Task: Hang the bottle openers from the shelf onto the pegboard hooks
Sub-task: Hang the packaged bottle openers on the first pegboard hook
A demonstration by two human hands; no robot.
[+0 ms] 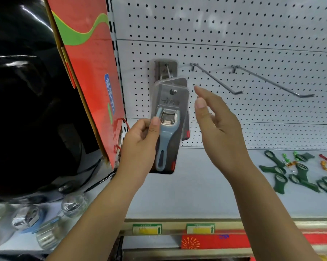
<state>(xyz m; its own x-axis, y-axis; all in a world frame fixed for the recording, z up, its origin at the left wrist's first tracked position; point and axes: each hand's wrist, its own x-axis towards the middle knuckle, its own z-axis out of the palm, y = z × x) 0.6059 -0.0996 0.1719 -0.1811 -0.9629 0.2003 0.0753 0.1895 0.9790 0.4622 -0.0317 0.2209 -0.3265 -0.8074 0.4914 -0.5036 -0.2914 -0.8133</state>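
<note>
Progress: a few packs (181, 81) hang on the left hook (168, 71) already; the packed opener (168, 132) in hand looks threaded by its hole onto that hook's tip but not slid back, so I'd judge the job early to midway
Left to do: green openers (300, 176) lie loose on the shelf (196, 185) to the right, and two empty hooks (215, 80) stand beside
Left hand (140, 140): thumb in front, fingers behind, pinching the pack's left edge
Right hand (219, 125): fingers loosely spread, just beside the pack, touching nothing
Packed opener: stiff clear blister on dark card, rounded corners; grey-blue moulded handle, shiny metal head
Hooks: thin bare wire, long, tips turned up
Pegboard (234, 34): flat white metal, even rows of round holes
Shelf: smooth pale sheet, price tags along its front rail
</note>
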